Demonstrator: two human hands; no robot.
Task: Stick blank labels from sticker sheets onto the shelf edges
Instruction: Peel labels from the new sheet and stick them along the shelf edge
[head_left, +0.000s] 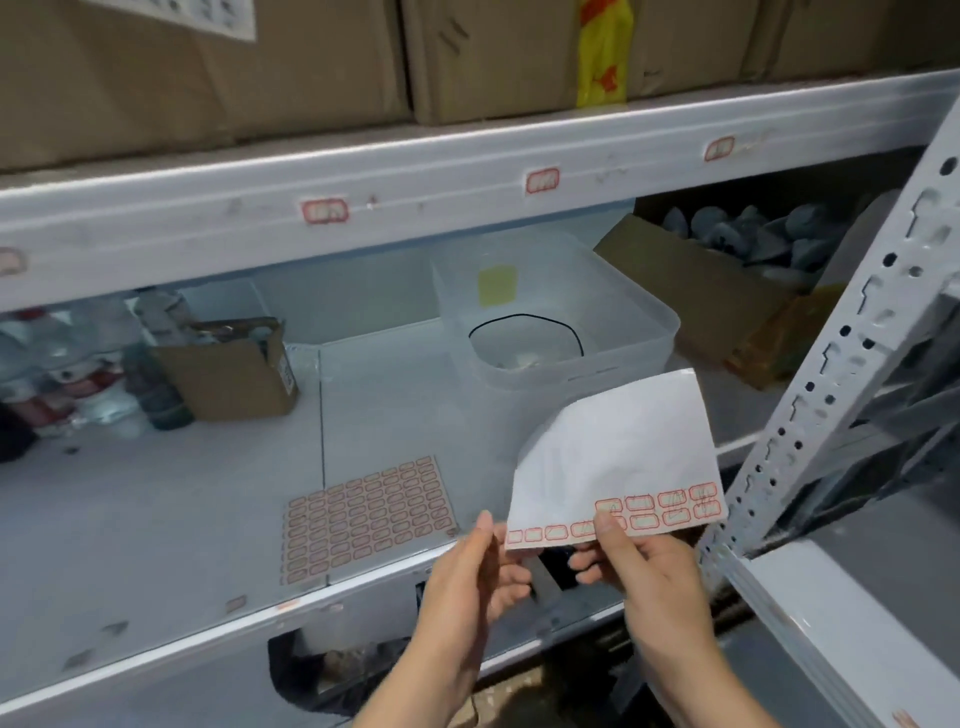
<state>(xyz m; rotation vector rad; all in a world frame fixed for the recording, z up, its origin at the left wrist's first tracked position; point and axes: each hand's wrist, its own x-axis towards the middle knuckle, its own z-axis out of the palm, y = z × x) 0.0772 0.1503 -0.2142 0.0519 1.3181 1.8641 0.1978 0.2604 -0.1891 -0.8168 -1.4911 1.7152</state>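
The white backing sheet (618, 457) carries two rows of red-outlined white labels along its lower edge. The flat full sticker sheet (366, 517) shows a regular grid of red-bordered rectangles on a pale ground. The light grey upper shelf edge (426, 187) bears three labels (324, 211) with red borders and dark marks inside. The brown cardboard cartons (208, 67) are plain; a yellow plastic bag (602, 52) with red print hangs between them. The translucent plastic tub (561, 312) shows a yellow rectangular patch and a black loop. The perforated upright post (852, 353) is light grey.
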